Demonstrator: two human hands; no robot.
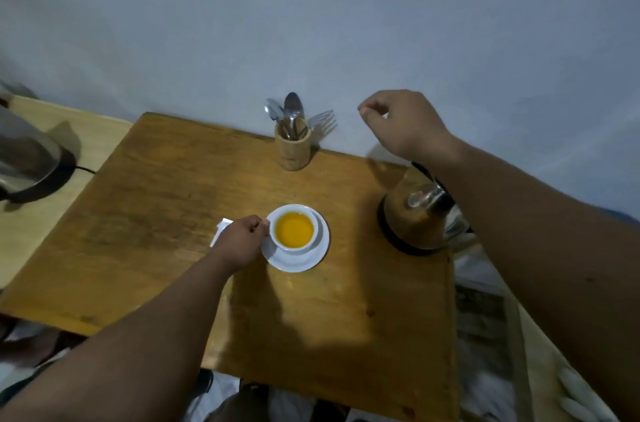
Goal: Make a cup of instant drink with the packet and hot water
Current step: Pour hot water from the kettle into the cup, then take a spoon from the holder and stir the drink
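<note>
A white cup (281, 245) full of orange drink stands on a white saucer (300, 262) in the middle of the wooden table (166, 214). My left hand (240, 241) grips the cup at its left side, where the handle is hidden by my fingers. A white packet (221, 227) lies on the table, partly under that hand. My right hand (401, 124) hovers in the air to the right of the wooden holder (293, 150) of spoons and a fork, fingers curled with thumb and forefinger close together and nothing visible in them. A metal kettle (415, 210) stands at the right.
A second metal kettle (24, 158) on a black base sits on a lighter table at the far left, with a black cord (85, 168). A pale wall runs directly behind the table. Fabric and clutter lie below the table's near and right edges.
</note>
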